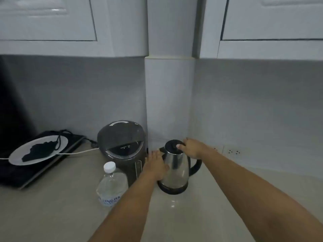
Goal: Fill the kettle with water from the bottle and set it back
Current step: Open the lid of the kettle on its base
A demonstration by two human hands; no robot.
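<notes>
Fingers (180, 146) of right hand (192, 149) grip kettle lid (173, 145) | left hand (155, 165) flat, bracing steel kettle (175, 169) | advice: lift lid straight, keep base steady on table (209, 206)

A dark grey pot (122, 147) with a control panel stands upright far back on the pale counter (52, 206), in the wall corner. To its left a black cooktop (26, 177) lies flat, with a white plate (37, 151) resting on it; something dark lies on the plate. A white cord (78, 152) runs along the counter between them. Wall sockets (233, 151) sit at far right, and white cabinets (49, 20) hang above.
</notes>
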